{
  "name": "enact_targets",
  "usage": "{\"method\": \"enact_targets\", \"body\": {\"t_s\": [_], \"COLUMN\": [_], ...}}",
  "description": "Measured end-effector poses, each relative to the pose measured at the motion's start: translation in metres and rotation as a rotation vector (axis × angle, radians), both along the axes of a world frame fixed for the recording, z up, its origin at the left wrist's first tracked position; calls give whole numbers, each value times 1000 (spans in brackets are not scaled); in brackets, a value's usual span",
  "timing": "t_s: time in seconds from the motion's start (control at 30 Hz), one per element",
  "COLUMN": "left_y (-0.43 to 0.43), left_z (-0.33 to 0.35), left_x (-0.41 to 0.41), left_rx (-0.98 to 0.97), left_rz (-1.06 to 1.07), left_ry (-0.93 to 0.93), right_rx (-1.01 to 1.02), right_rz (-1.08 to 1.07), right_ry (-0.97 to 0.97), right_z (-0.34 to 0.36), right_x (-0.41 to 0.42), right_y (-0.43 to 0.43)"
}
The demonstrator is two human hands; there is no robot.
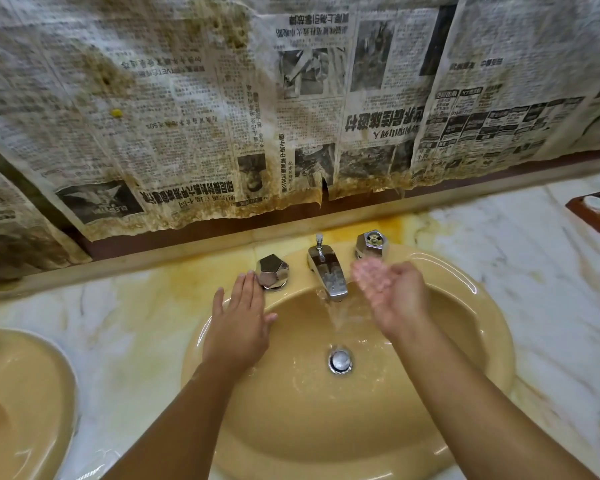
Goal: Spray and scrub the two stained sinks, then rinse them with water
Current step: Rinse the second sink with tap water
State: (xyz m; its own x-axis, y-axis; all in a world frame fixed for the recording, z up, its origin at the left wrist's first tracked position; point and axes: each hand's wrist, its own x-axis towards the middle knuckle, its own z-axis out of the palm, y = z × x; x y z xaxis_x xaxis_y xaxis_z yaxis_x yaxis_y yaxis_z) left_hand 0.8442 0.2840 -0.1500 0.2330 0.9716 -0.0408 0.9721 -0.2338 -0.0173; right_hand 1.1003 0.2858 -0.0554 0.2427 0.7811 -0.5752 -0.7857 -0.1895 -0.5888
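tan oval ceramic sink (pixel 496 341) fills frame centre, set in a white marble countertop (pixel 551 289). chrome faucet spout (pixel 328 275) at 12 o'clock on the sink rim, faceted chrome left knob (pixel 272 271) at 11, chrome right knob (pixel 372 244) at 1. stream of water (pixel 338 317) runs from the spout into the basin, wet ripples around the round chrome drain stopper (pixel 340 361) at basin centre. left hand (pixel 238 327) lies flat, palm down, fingers straight, on the rim at 10 o'clock, fingertips just beside the left knob, contact unclear. right hand (pixel 392 292) is palm up, fingers loosely spread, holding nothing, blurred, over the basin at 1 o'clock just right of the spout. second tan sink (pixel 49 375) cut off at frame 8 o'clock. yellow-orange stain (pixel 187 275) on the countertop behind the knobs. stained newspaper sheets (pixel 291 98) cover the wall from 9 to 3. brown wooden tray (pixel 593 209) at frame 3 o'clock edge.
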Motion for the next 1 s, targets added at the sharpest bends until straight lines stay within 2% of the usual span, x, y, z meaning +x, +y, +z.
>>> {"method": "enact_targets", "body": {"t_s": [0.07, 0.1, 0.17, 0.23, 0.27, 0.33, 0.47, 0.53, 0.6, 0.67, 0.7, 0.73, 0.8, 0.83, 0.87, 0.9, 1.0], "left_y": [0, 1, 1, 2, 2, 2, 1, 1, 1, 1, 1, 1, 2, 2, 1, 1, 1], "left_z": [-4, -5, -6, -8, -8, -7, -9, -9, -9, -8, -8, -8, -9, -9, -8, -7, -6], "left_x": [-1, -2, -2, -2, -2, -2, -2, -2, -2, -1, 0, -1, -1, -1, 0, 0, 1], "left_rx": [7, 15, 25, 27, 29, 26, 40, 49, 50, 54, 54, 53, 50, 46, 41, 41, 31], "left_rz": [3, 6, 7, 11, 14, 16, 26, 29, 33, 37, 38, 41, 47, 48, 49, 51, 53], "left_ry": [3, -2, -11, -9, -10, 1, -9, -9, 1, 16, 23, 27, 21, 17, 12, 8, -14], "right_rx": [119, 183, 367, 511, 541, 545, 497, 413, 376, 378, 309, 183, -162, -263, -300, -311, -269], "right_rz": [52, 155, 524, 833, 872, 807, 532, 521, 498, 474, 494, 510, 479, 438, 391, 347, 238], "right_ry": [-449, -783, -1497, -2063, -2245, -2346, -2172, -2065, -1862, -1505, -1283, -997, -285, 11, 202, 300, 429], "right_z": [9, 7, -13, -38, -48, -59, -69, -71, -73, -77, -77, -76, -77, -80, -80, -77, -61], "right_x": [10, 15, 27, 45, 52, 55, 38, 30, 20, 6, -3, -10, -19, -21, -20, -18, -16], "right_y": [13, 20, 37, 57, 64, 72, 66, 47, 13, -28, -45, -53, -45, -39, -33, -28, -21]}}
